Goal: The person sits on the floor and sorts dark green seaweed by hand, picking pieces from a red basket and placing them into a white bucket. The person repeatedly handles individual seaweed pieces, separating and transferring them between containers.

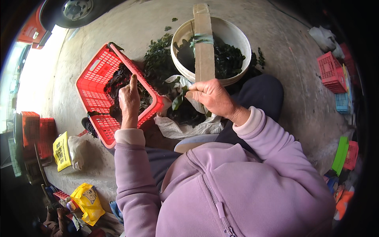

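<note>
My right hand (213, 96) pinches a dark green leaf (177, 100) between thumb and fingers, above a white plastic sack (193, 128). Over the red slatted basket (92, 81) is my left hand (129, 100), one digit stretched toward the basket's rim and the others curled out of sight; whatever they hold is hidden. Dark, wet-looking leafy matter (118, 81) lies in the tilted basket. A white bucket (242, 41) beyond my right hand holds dark green leaves (227, 59). Across its top lies a wooden board (204, 51) with a greenish strap round it.
Loose leaves (158, 53) are heaped on the concrete floor between basket and bucket. Red crates (46, 136) and a yellow bag (89, 203) stand at left. More crates (331, 73) line the right side. A vehicle wheel (77, 8) shows at the far left.
</note>
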Motion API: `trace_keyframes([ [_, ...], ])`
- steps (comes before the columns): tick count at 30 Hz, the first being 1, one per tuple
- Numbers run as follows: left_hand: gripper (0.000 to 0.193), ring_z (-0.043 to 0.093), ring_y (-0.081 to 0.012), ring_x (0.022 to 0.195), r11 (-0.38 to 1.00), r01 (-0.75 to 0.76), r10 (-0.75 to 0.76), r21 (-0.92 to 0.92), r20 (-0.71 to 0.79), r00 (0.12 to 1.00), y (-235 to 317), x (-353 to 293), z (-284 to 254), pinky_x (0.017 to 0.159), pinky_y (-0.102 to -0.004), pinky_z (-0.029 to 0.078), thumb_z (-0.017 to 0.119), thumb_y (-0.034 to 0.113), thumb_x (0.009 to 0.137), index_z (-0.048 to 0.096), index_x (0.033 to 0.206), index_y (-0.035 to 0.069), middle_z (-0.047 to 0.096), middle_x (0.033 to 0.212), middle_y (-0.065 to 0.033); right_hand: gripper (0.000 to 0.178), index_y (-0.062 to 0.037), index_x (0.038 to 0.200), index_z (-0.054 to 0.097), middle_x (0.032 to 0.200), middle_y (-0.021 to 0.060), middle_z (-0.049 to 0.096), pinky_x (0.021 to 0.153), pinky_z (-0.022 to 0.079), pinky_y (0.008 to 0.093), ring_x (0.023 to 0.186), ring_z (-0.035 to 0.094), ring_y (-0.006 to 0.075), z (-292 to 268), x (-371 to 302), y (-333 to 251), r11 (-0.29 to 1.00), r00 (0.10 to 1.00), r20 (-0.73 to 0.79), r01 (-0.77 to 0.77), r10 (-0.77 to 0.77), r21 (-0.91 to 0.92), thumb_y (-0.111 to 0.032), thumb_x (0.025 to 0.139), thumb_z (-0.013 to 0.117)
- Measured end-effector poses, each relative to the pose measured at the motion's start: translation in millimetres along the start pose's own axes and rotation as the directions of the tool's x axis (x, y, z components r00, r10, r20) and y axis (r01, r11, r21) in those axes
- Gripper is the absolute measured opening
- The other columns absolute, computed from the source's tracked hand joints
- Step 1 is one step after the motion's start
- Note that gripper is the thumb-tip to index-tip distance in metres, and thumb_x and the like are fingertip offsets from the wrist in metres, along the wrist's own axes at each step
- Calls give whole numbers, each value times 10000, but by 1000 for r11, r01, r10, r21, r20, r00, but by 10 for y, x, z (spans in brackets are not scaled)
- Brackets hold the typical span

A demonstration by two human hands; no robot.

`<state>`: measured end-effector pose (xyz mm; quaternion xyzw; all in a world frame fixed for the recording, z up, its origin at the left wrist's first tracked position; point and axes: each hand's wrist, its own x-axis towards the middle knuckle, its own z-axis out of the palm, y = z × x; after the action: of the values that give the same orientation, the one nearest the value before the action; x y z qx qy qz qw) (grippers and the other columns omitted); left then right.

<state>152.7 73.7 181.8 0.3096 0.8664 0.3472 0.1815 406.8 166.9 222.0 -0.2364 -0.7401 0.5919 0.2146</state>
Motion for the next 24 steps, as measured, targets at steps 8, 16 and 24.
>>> trace_keyframes([
  [8, 762, 547, -288, 1035, 841, -263, 351, -473, 108, 930, 620, -297, 253, 884, -370, 432, 679, 275, 799, 285, 1390, 1, 541, 1156, -221, 147, 40, 824, 627, 601, -34, 493, 481, 330, 176, 548, 418, 13, -128, 198, -28, 990, 993, -9, -120, 121, 70, -87, 871, 567],
  [16, 124, 518, -59, 621, 827, -100, 359, -554, 383, 851, 909, -463, 284, 572, -202, 433, 629, 29, 806, 646, 912, -34, 608, 695, -22, 206, -16, 765, 661, 640, 81, 636, 607, 467, 328, 594, 609, 202, -431, 311, -120, 924, 983, 45, -151, 177, -350, -221, 752, 642],
  [24, 115, 542, -76, 682, 845, -278, 420, -457, 245, 874, 1097, -197, 378, 634, -240, 453, 625, 33, 808, 626, 913, -12, 634, 755, -42, 144, -13, 783, 614, 701, 52, 606, 624, 466, 292, 649, 572, 108, -989, 539, -37, 955, 986, 165, 46, 4, -293, -132, 853, 573],
])
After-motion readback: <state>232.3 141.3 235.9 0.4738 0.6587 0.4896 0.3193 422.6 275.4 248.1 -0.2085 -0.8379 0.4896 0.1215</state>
